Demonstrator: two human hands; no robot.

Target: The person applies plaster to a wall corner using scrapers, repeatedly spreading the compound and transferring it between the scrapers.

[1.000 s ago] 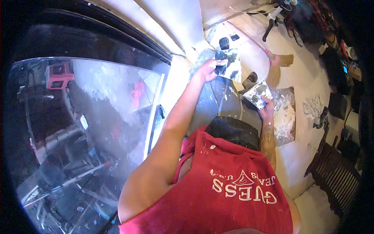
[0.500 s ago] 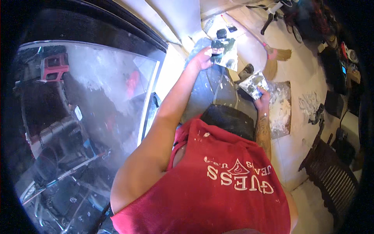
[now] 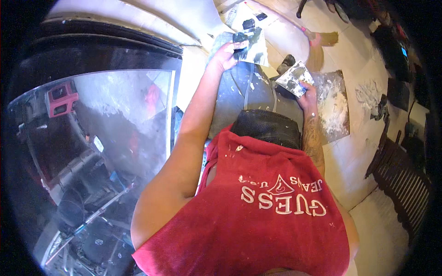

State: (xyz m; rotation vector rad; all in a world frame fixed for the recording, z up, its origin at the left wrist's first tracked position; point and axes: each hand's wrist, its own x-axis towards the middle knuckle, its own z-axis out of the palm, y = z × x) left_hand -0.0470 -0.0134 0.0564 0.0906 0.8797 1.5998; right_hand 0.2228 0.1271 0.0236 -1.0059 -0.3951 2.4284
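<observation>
My left hand (image 3: 224,57) grips the near left edge of a flat, squarish scraper blade (image 3: 258,48), smeared with white paste and dark patches. A smaller flat scraper (image 3: 294,79), also streaked white and dark, is in my right hand (image 3: 307,95), with the fingers closed at its near right corner. Both blades are held apart, over and just beyond my grey, paint-spotted trousers (image 3: 239,89). Paste covers parts of their upper faces; any handles are hidden.
Right of my legs lies a paste-smeared board (image 3: 335,110). Beyond it are a straw broom (image 3: 317,53) and a paintbrush (image 3: 261,16) on the tiled floor. A crumpled cloth (image 3: 367,94) and a dark slatted wooden piece (image 3: 400,177) lie right. A glass panel (image 3: 133,101) stands left.
The view has tilted, so floor things sit higher and the glass panel lower. Both hands keep their grip on the scrapers and stay about the same distance apart.
</observation>
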